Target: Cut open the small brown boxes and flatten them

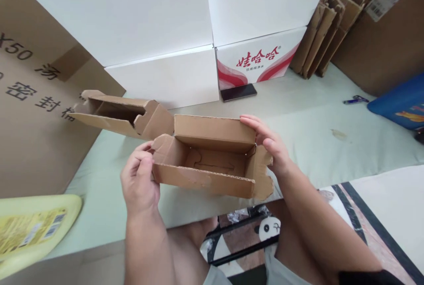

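In the head view a small brown cardboard box (203,179) is held up between my two hands, its top flaps folded outward and its inside bare. My left hand (141,174) pinches the flap at the box's left end, thumb on the near side. At the other end, my right hand (270,148) grips the back right corner, with fingers on the rear panel and thumb near the right flap. A second brown cardboard box (122,115), also with its top open, lies just behind and to the left.
White cartons (162,77) line the back, with a black phone (238,92) before them. Folded cardboard (326,33) leans at the back right, near a blue container (402,104) and a small blue item (355,100). A yellow jug (36,227) lies front left beside a large carton (36,99).
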